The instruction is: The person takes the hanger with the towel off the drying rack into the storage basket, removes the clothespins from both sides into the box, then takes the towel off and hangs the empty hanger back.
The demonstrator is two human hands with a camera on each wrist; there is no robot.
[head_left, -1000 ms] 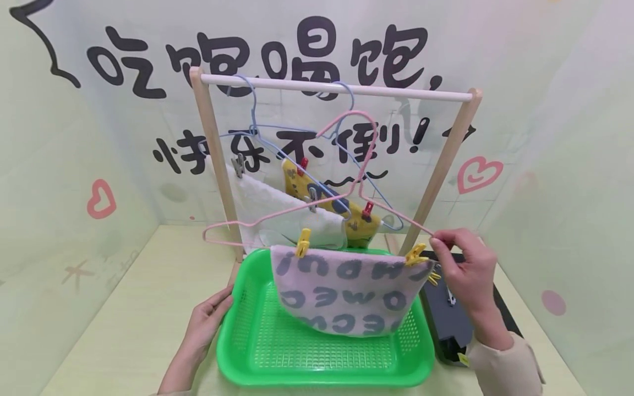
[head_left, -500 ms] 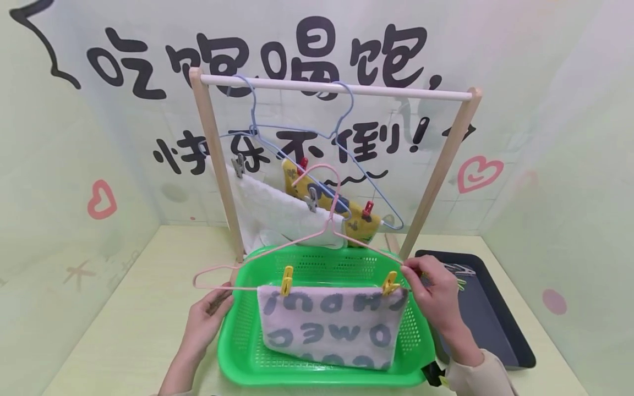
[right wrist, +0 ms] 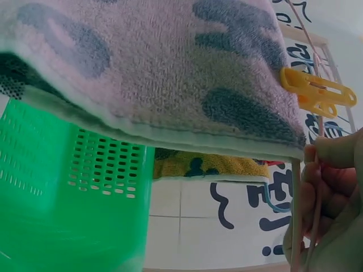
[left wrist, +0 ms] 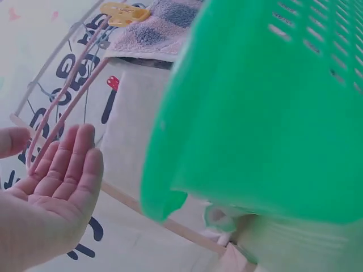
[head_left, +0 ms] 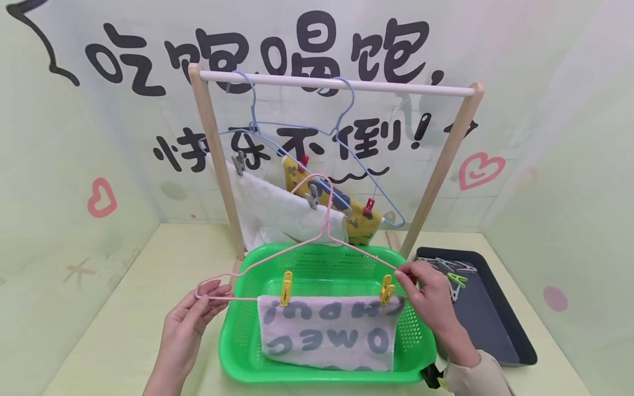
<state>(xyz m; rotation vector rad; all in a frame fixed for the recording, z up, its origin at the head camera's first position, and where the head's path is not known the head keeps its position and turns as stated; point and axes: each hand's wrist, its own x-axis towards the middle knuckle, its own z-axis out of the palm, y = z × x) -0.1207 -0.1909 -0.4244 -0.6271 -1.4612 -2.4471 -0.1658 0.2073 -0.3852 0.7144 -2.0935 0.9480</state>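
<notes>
A pink clothes hanger point(head_left: 277, 256) is tilted over a green basket point(head_left: 327, 376). A pink towel with grey lettering point(head_left: 342, 341) hangs from its lower bar, held by two yellow clothespins point(head_left: 285, 289). My right hand point(head_left: 430, 300) grips the hanger's right end, its fingers curled round the wire in the right wrist view. My left hand point(head_left: 185, 324) is at the hanger's left end. In the left wrist view its fingers point(left wrist: 68, 164) are fairly straight, the thumb stands apart, and the hanger's tip lies between them against the fingers.
Behind the basket stands a wooden rack with a white rod point(head_left: 396, 87). Two blue hangers point(head_left: 353, 102) on it carry a white towel point(head_left: 277, 212) and a yellow towel point(head_left: 364, 224). A dark tray point(head_left: 487, 324) with several clothespins point(head_left: 453, 275) is at the right.
The pink hanger and towel have come down and left, lower over the basket, with my right hand. My left hand has left the basket's rim and come to the hanger's left end.
</notes>
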